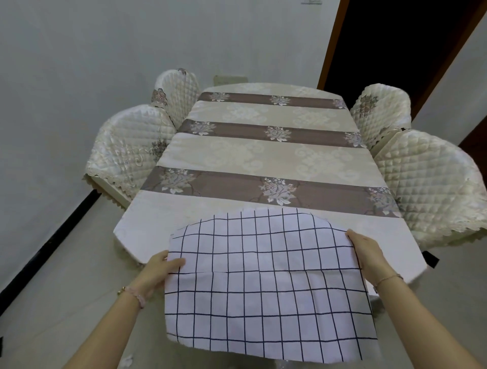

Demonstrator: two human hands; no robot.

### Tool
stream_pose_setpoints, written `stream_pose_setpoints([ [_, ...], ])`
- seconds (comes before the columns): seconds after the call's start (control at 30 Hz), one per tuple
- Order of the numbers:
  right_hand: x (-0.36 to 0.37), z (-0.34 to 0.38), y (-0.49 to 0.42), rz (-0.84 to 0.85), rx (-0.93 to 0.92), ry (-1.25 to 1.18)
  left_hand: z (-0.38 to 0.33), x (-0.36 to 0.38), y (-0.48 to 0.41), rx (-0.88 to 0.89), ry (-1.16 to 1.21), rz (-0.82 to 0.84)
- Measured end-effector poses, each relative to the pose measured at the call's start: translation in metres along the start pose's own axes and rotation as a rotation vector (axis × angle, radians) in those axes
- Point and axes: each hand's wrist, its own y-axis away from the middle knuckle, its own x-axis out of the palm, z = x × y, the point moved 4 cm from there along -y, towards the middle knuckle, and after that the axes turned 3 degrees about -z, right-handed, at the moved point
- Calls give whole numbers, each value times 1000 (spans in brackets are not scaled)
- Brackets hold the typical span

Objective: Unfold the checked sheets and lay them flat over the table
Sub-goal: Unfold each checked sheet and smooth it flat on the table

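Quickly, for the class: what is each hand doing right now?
Left hand: holds the checked sheet at its left edge.
Right hand: holds the sheet at its right edge.

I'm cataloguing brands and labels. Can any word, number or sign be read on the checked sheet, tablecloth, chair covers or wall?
No text can be read.
checked sheet: plain dark grid on white, no label showing.
tablecloth and chair covers: flower patterns only, no writing.
Small wall mark at the top edge: too small and blurred to read.
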Motion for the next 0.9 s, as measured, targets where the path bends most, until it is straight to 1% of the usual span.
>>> stream_pose_setpoints([
  [0.1,-4,-12,4,79,47,-3,8,2,6,40,-75,-69],
  [0.23,-11,-24,17,159,-16,126,11,1,14,54,-47,-133],
  [0.37,-18,-28,26,148,-79,201,4,6,27,99,-20,-184],
  [0.47,-22,-22,28,111,-122,192,-6,7,33,160,6,-207],
  [0.57,-25,-8,29,90,-181,165,-23,2,39,232,61,-238],
  [0.7,-23,16,32,101,-255,130,-39,-19,50,308,160,-292],
  [0.8,-7,30,33,154,-277,106,-37,-37,66,312,277,-351],
  [0.9,26,39,36,255,-323,122,-15,-63,85,282,358,-471],
])
